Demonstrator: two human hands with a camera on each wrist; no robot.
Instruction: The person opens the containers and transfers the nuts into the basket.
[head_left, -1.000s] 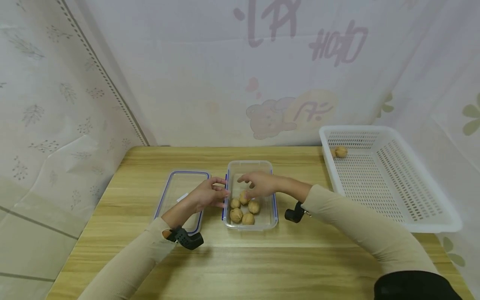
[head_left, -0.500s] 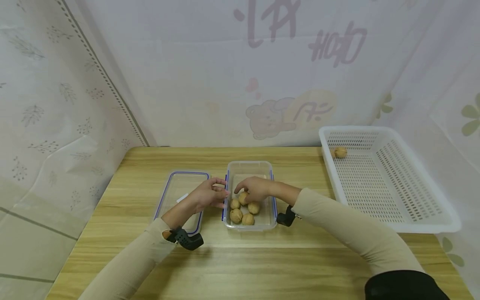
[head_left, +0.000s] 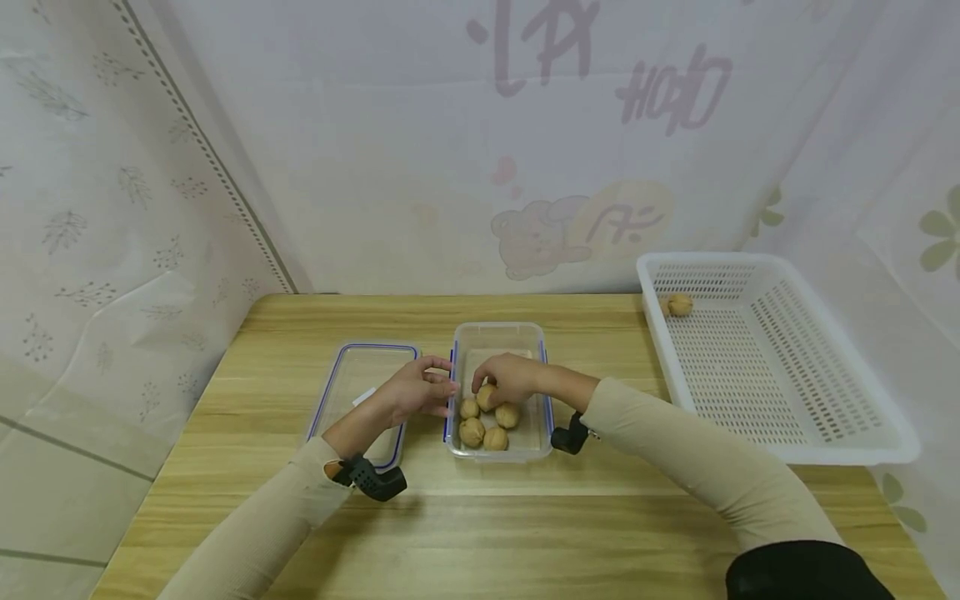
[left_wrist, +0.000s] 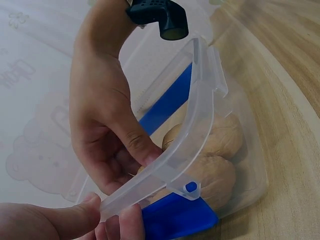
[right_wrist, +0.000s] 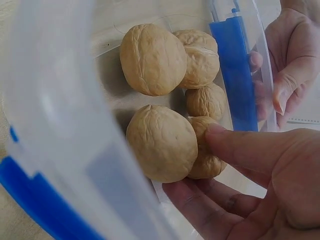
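A clear plastic storage box [head_left: 498, 331] with blue side latches stands on the table, several walnuts [head_left: 497, 439] gathered in its near half. Reaching into it from the right, my right hand [head_left: 512, 377] pinches one walnut [head_left: 486, 398] between thumb and fingers. That walnut [right_wrist: 206, 166] is partly covered by the thumb in the right wrist view, with other walnuts close around it. My left hand [head_left: 412, 388] holds the box's left side, its thumb [left_wrist: 89, 210] at the rim and its fingers [left_wrist: 131, 222] by the blue latch [left_wrist: 175, 217].
The box's lid [head_left: 341, 379], clear with a blue seal, lies left of it, partly under the left hand. At the right stands a white perforated basket [head_left: 757, 350] with walnuts [head_left: 679, 305] in its far left corner. A printed curtain [head_left: 420, 167] hangs behind the table [head_left: 525, 533].
My right hand has moved slightly left and down within the box, and its fingers have closed about a walnut. The left hand has stayed at the box's side.
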